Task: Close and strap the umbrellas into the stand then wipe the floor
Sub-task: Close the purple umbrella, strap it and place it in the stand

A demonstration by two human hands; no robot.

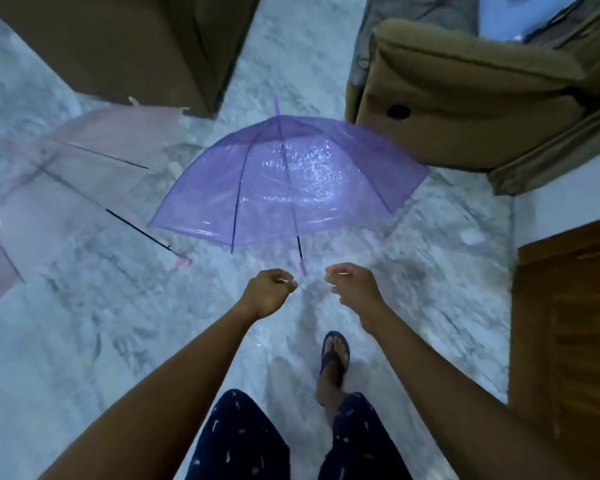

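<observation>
An open purple see-through umbrella (288, 178) lies on its side on the grey marble floor (84, 341), its purple handle (302, 266) pointing toward me. Left of it lies an open pink see-through umbrella (49, 188), its pink hooked handle (183, 262) resting on the floor. My left hand (269, 292) hovers in a loose fist just left of the purple handle, holding nothing. My right hand (355, 287) hovers just right of that handle with fingers curled and slightly apart, empty. Neither hand touches the umbrella. No stand is in view.
An olive-brown sofa (465, 98) stands at the back right, close to the purple canopy. A brown cabinet (125, 46) stands at the back left. A wooden door or panel (568, 341) is on the right. My sandalled foot (335, 355) is stepping forward.
</observation>
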